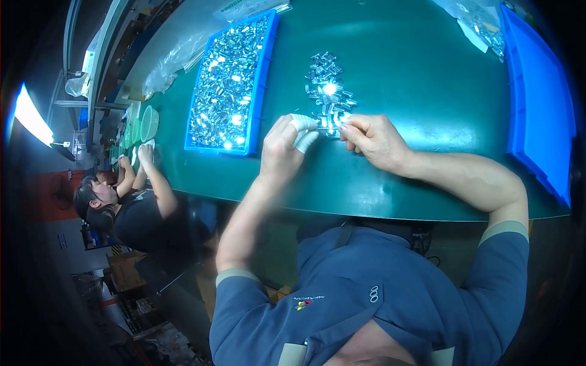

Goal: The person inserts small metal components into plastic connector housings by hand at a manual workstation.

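Note:
A loose pile of small shiny metal parts point(326, 82) lies on the green table in front of me. At its near end both my hands meet over the tabletop. My left hand point(285, 143), with white coverings on thumb and fingertip, pinches one end of a thin metal piece point(328, 129). My right hand point(375, 140) is closed at the other end, thumb against bent fingers. The exact shape of the piece is too small and glaring to tell.
Left of the pile stands a blue tray point(252, 131) full of similar metal parts. An empty-looking blue tray point(540, 110) is at the right edge. Clear plastic bags point(177, 64) lie at the far left. Another person point(137, 210) works at the left, near green bowls point(148, 125).

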A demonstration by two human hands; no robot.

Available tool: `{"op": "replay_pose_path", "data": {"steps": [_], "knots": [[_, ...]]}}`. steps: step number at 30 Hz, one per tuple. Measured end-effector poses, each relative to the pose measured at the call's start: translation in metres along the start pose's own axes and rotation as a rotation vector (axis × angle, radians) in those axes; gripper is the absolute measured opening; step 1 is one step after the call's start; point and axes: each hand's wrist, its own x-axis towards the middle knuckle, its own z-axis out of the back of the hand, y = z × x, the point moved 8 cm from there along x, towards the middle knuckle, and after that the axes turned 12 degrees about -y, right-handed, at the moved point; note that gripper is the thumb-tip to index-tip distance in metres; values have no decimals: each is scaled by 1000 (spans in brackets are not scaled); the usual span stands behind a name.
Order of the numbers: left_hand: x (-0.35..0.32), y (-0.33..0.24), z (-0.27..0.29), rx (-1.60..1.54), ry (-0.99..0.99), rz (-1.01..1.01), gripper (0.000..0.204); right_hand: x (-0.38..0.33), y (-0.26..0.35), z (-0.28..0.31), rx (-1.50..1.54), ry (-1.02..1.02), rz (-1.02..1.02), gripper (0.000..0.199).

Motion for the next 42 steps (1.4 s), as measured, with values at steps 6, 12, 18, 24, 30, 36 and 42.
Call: {"op": "replay_pose_path", "data": {"steps": [6, 12, 18, 24, 30, 36, 42], "knots": [[1, -11, -6, 25, 41, -111, 23, 0, 5, -2, -41, 32, 5, 38], [-1, -11, -6, -6, 30, -101, 23, 1, -4, -4, -15, 72, -79, 44], [-6, -14, -4, -41, 45, -111, 23, -1, -5, -11, -125, 127, 54, 36], [-11, -18, -11, -88, 79, -45, 20, -7, 11, -14, -232, 127, 210, 28], [-16, -22, -2, -7, 95, -50, 18, -10, 9, -15, -130, 114, 164, 30], [-20, 22, 71, 238, -161, -18, 16, -6, 5, -9, -28, 95, 13, 33], [-7, 82, 124, 597, -276, 32, 17, -7, 6, -8, -53, 96, 50, 33]]}}
